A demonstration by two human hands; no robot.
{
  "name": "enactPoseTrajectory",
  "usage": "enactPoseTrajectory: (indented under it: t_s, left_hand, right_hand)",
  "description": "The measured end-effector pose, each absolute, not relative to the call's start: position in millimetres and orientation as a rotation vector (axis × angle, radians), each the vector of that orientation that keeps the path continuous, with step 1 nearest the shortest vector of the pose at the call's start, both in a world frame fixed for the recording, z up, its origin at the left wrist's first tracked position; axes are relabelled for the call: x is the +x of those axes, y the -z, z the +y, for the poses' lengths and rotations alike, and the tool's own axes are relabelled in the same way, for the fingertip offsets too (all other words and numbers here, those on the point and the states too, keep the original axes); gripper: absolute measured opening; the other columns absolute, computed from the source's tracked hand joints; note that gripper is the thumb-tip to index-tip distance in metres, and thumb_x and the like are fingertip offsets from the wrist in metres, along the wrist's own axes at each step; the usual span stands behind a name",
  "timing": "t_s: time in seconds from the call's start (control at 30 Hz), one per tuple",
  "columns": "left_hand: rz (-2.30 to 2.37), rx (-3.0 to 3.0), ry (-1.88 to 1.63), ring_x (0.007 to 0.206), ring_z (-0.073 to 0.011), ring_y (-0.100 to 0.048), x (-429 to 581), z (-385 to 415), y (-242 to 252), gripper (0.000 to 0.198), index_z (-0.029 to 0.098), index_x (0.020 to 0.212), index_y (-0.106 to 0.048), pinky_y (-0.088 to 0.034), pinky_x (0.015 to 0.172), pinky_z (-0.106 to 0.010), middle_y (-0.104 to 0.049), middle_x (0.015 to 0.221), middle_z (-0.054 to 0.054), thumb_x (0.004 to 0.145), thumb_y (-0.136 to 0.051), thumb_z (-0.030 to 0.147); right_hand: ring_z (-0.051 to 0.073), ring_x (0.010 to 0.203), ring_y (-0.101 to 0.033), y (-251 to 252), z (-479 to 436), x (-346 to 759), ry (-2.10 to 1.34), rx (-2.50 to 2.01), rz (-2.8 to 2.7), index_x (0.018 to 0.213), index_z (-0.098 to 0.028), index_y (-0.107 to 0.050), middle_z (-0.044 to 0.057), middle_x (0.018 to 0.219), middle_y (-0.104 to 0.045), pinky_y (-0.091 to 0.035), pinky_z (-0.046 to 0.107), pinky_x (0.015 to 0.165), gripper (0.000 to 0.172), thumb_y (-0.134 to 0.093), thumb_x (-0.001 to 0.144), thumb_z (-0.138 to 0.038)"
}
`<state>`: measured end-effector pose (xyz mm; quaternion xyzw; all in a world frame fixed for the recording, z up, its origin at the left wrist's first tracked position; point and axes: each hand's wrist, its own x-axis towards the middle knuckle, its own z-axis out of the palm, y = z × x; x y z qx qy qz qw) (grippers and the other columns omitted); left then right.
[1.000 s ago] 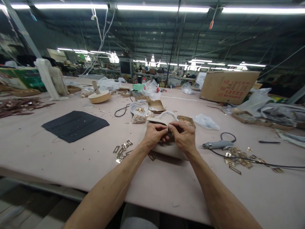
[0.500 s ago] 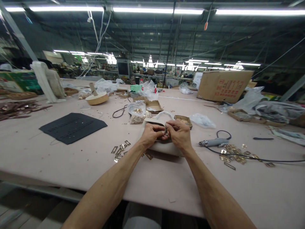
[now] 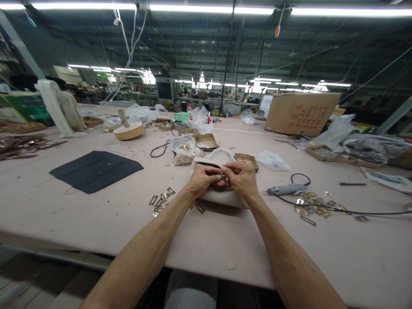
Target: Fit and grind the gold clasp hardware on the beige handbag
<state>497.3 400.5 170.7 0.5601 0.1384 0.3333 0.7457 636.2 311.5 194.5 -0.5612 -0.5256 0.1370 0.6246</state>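
A small metal piece (image 3: 223, 175) pinched between both hands' fingers (image 3: 216, 172) at frame centre is too small to identify.

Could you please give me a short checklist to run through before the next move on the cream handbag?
1. Left hand on the cream handbag: ok, it grips the top edge.
2. Right hand on the bag: ok, its fingers meet the left hand's at a small metal fitting.
3. Fitting seated properly: cannot tell, the fingers cover it.
4. Bag supported: ok, it rests on the pink table.
5. Spare brass plates close by: ok, left of the bag.
6. Grey corded hand tool close by: ok, lying to the right, untouched.
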Motion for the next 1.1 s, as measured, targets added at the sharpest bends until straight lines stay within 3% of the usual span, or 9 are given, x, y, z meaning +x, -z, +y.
enactPoseTrajectory:
  t_s: [0.37, 0.63, 1.1]
  left_hand:
    - [0.325, 1.167, -0.706, 0.064, -0.0209, -0.075, 495.8, 400.5, -171.9, 0.049, 0.003, 0.093, -0.080, -0.062, 0.065, -0.027, -0.077, 0.076, -0.016, 0.053, -0.097, 0.025]
    - [0.344, 1.157, -0.696, 0.062, -0.0197, -0.074, 494.3, 398.6, -176.9, 0.043, 0.002, 0.091, -0.080, -0.062, 0.065, -0.027, -0.076, 0.074, -0.015, 0.054, -0.094, 0.020]
    - [0.370, 1.097, -0.690, 0.063, -0.0220, -0.074, 495.2, 396.4, -176.3, 0.050, 0.000, 0.091, -0.079, -0.062, 0.065, -0.028, -0.076, 0.074, -0.018, 0.050, -0.097, 0.022]
  right_hand:
    - [0.014, 0.052, -0.064, -193.4, 312.9, 637.7, -0.262, -1.347, -1.199, 0.089, -0.014, -0.080, 0.010, 0.083, -0.076, -0.051, 0.023, 0.044, 0.030, -0.078, 0.078, -0.041]
    - [0.015, 0.049, -0.062, -197.1, 311.2, 640.1, -0.342, -1.341, -1.227, 0.089, -0.013, -0.079, 0.008, 0.073, -0.074, -0.049, 0.024, 0.045, 0.031, -0.078, 0.078, -0.042]
    - [0.018, 0.062, -0.068, -192.0, 312.6, 642.3, -0.221, -1.396, -1.294, 0.088, -0.015, -0.080, 0.010, 0.081, -0.076, -0.051, 0.025, 0.053, 0.024, -0.076, 0.079, -0.038]
